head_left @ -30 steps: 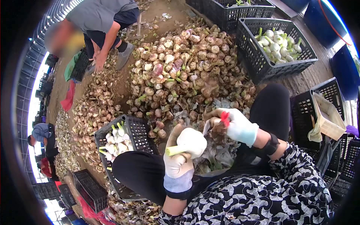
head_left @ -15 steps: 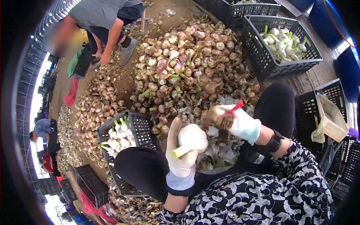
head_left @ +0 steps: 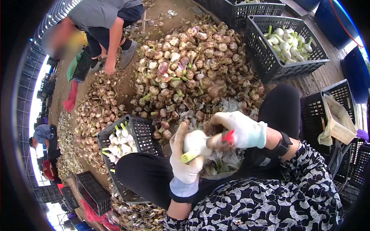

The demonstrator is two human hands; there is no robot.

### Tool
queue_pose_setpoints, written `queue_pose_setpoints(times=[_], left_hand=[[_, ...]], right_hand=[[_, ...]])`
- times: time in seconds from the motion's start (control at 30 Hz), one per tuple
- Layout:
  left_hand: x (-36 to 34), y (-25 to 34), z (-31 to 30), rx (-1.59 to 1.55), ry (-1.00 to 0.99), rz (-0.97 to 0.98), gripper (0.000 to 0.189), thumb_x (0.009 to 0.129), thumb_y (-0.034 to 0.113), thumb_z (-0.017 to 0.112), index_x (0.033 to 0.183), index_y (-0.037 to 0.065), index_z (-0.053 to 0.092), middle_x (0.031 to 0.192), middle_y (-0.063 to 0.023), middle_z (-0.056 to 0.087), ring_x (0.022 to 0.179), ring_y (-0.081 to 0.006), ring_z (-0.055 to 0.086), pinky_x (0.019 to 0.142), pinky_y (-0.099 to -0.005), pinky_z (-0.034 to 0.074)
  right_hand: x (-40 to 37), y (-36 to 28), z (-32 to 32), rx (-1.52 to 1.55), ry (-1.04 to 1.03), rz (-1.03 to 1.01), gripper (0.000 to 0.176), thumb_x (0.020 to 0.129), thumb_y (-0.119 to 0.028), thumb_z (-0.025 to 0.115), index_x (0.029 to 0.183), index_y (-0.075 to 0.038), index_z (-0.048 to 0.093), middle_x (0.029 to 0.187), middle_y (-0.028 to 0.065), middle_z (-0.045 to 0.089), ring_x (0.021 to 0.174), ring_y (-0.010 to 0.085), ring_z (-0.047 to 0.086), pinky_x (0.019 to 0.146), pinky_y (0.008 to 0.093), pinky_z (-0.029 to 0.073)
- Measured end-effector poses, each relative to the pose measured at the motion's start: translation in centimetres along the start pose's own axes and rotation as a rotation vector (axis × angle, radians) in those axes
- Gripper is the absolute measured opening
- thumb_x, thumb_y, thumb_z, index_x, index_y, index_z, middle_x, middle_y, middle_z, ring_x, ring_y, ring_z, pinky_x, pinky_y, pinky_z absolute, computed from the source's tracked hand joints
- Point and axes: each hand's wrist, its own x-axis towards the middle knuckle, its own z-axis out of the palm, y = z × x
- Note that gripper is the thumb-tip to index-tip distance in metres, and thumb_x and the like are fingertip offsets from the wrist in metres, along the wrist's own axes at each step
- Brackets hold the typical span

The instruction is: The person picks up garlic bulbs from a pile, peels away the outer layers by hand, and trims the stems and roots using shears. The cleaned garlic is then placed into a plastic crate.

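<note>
My left hand [head_left: 185, 158], in a white glove with soiled fingers, is closed round a large white garlic bulb [head_left: 195, 141]. The bulb's cut green stem [head_left: 190, 155] points down and left toward me. My right hand [head_left: 236, 129], in a white glove with dirty brown fingertips, is closed at the right side of the bulb, its fingertips touching it. A small red thing [head_left: 228, 137] shows at its thumb; its kind is hard to make out. Loose papery skins [head_left: 227, 159] lie below my hands, between my legs.
A big heap of unpeeled garlic [head_left: 200, 57] lies ahead. Black crates with clean bulbs stand at the left knee [head_left: 144, 134] and far right [head_left: 266, 63]. A cream box [head_left: 339, 119] is at the right. Another person [head_left: 104, 23] bends over at upper left.
My right hand has moved left and down, from apart to touching the bulb, and the red thing has come down with it. The left hand still holds the bulb, which has turned slightly.
</note>
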Motion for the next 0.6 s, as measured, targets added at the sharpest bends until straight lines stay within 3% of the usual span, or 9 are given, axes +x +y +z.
queue_pose_setpoints(times=[0.1,0.17,0.2,0.33,0.37,0.43,0.5,0.57,0.6], left_hand=[[0.2,0.2,-0.2,0.105,-0.065,0.031,0.08,0.062,0.014,0.061,0.134,0.001,0.03,0.116,-0.013,0.049,0.106,-0.0218,0.051,0.09,-0.0301,0.041],[-0.1,1.3,0.3,-0.511,-0.141,-0.148,0.082,0.061,0.01,0.064,0.135,0.002,0.03,0.121,-0.015,0.047,0.113,-0.0235,0.047,0.091,-0.0327,0.041],[-0.1,1.3,0.4,-0.528,-0.17,-0.142,0.091,0.059,0.015,0.07,0.137,0.004,0.024,0.129,-0.0194,0.04,0.117,-0.0311,0.044,0.098,-0.0401,0.037],[0.4,2.0,1.5,-0.688,-0.059,-0.153,0.087,0.064,0.007,0.068,0.137,0.004,0.021,0.125,-0.0165,0.043,0.114,-0.0261,0.046,0.094,-0.0351,0.039],[0.4,1.9,1.7,-0.688,-0.06,-0.154,0.087,0.064,0.007,0.068,0.137,0.004,0.021,0.125,-0.0165,0.043,0.114,-0.0261,0.046,0.094,-0.0351,0.039],[0.4,1.8,2.1,-0.585,-0.034,-0.107,0.073,0.073,0.009,0.063,0.135,0.005,0.025,0.12,-0.0153,0.045,0.11,-0.0248,0.048,0.094,-0.0353,0.04],[0.7,1.6,2.2,-0.577,0.245,-0.264,0.042,0.09,0.021,0.046,0.127,0.004,0.037,0.112,-0.0115,0.05,0.1,-0.0208,0.052,0.088,-0.0352,0.043],[1.0,2.0,2.0,-0.674,0.456,-0.394,0.03,0.091,0.02,0.043,0.117,0.006,0.048,0.109,-0.008,0.053,0.098,-0.0204,0.053,0.084,-0.0351,0.046],[1.2,2.2,2.0,-0.672,0.519,-0.374,0.024,0.091,0.015,0.041,0.11,0.008,0.053,0.103,-0.0051,0.056,0.096,-0.0211,0.055,0.08,-0.0359,0.048]], right_hand=[[0.0,0.9,0.8,0.092,-0.041,-0.078,0.028,0.075,-0.023,0.066,0.084,0.002,0.056,0.071,0.0161,0.059,0.068,0.0263,0.061,0.062,0.0322,0.048],[0.2,1.7,0.7,0.235,0.114,0.074,0.024,0.076,-0.019,0.066,0.087,-0.001,0.054,0.068,0.0064,0.057,0.062,0.0123,0.055,0.056,0.0274,0.044],[0.5,2.0,0.5,0.21,0.05,0.146,0.024,0.08,-0.021,0.061,0.09,0.0,0.054,0.07,0.0026,0.055,0.066,0.0071,0.052,0.055,0.0251,0.043],[0.4,0.9,1.9,0.661,0.027,0.338,0.043,0.079,-0.032,0.063,0.1,0.004,0.052,0.079,0.007,0.056,0.073,0.0101,0.053,0.064,0.026,0.045],[0.5,0.5,2.0,0.684,0.087,0.243,0.048,0.077,-0.033,0.066,0.105,0.003,0.052,0.082,0.0093,0.057,0.077,0.0113,0.053,0.067,0.0274,0.045],[0.6,-0.1,2.7,0.579,0.123,0.127,0.03,0.078,-0.013,0.061,0.102,0.001,0.048,0.077,0.0054,0.055,0.07,0.0125,0.054,0.059,0.0267,0.045],[0.7,-0.3,3.6,0.155,0.351,-0.162,0.02,0.072,-0.012,0.066,0.084,-0.001,0.054,0.076,0.0106,0.056,0.07,0.023,0.058,0.061,0.0304,0.045],[0.2,-0.9,4.3,0.241,0.273,-0.163,0.021,0.075,-0.019,0.064,0.085,-0.003,0.055,0.077,0.0142,0.055,0.075,0.0296,0.057,0.066,0.0343,0.046],[0.7,0.2,4.2,0.157,0.388,-0.222,0.017,0.076,-0.015,0.063,0.084,-0.002,0.054,0.074,0.0133,0.056,0.069,0.0298,0.057,0.06,0.0334,0.046]])
